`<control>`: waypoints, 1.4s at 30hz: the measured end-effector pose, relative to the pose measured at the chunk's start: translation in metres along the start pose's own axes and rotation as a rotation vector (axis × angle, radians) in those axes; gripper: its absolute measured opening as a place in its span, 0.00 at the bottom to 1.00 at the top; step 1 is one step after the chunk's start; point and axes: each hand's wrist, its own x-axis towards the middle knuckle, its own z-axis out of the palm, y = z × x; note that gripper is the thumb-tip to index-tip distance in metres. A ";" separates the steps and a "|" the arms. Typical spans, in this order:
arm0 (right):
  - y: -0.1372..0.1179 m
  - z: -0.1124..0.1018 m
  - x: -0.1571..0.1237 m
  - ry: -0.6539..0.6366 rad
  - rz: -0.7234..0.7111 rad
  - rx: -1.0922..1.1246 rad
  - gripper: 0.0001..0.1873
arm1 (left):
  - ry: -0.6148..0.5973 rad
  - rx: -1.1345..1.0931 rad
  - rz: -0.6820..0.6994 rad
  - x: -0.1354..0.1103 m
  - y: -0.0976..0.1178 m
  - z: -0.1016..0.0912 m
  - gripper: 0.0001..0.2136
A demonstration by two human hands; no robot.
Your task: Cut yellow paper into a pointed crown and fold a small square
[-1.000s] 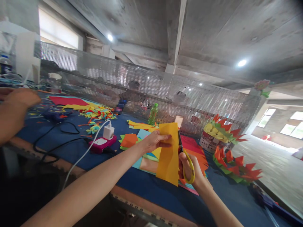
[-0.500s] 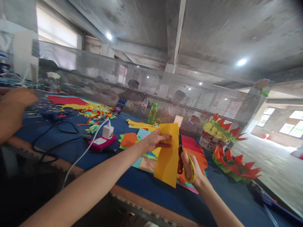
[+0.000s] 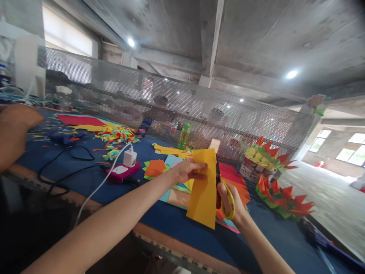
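My left hand [image 3: 188, 170] pinches a sheet of yellow paper [image 3: 203, 198] between thumb and fingers, holding it up above the table. My right hand [image 3: 232, 199] is wrapped round the yellow handle of a pair of scissors [image 3: 229, 205]. The dark blades run along the paper's right edge; whether they are parted I cannot tell. Beneath the yellow sheet lie coloured papers [image 3: 179, 198], and red and orange sheets [image 3: 234, 179] spread out behind my right hand. An orange square [image 3: 155, 168] rests on green pieces left of my left hand.
A pink power strip [image 3: 122, 174] with a white charger [image 3: 130, 158] and trailing cables sits left. Behind stand a green bottle [image 3: 184, 136] and a perforated metal screen [image 3: 182, 95]. Paper flower crafts [image 3: 285, 199] and a glue gun [image 3: 322, 239] lie right. Another person's hand [image 3: 21, 116] is far left.
The yellow paper has shifted slightly to the right, nearer the scissors, its lower edge a little lower. Both hands stay almost in place. The other person's hand moved slightly left.
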 end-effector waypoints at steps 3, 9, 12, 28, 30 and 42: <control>-0.002 0.000 -0.001 0.005 -0.001 -0.005 0.37 | 0.005 -0.011 -0.023 -0.001 0.001 0.001 0.14; 0.006 0.003 -0.001 0.051 0.056 0.030 0.35 | 0.011 -0.043 -0.051 -0.002 0.002 0.001 0.13; 0.011 0.005 0.000 0.067 0.091 0.056 0.35 | -0.011 -0.048 -0.042 0.000 0.000 -0.001 0.13; 0.005 0.008 0.001 0.105 0.171 0.126 0.36 | 0.191 -0.085 0.055 -0.003 0.028 -0.007 0.07; 0.002 0.009 0.001 0.072 0.171 0.122 0.37 | 0.202 -0.077 0.060 -0.003 0.034 -0.010 0.09; 0.015 0.008 -0.001 -0.097 0.160 0.152 0.34 | 0.041 0.248 0.132 -0.003 0.046 -0.028 0.25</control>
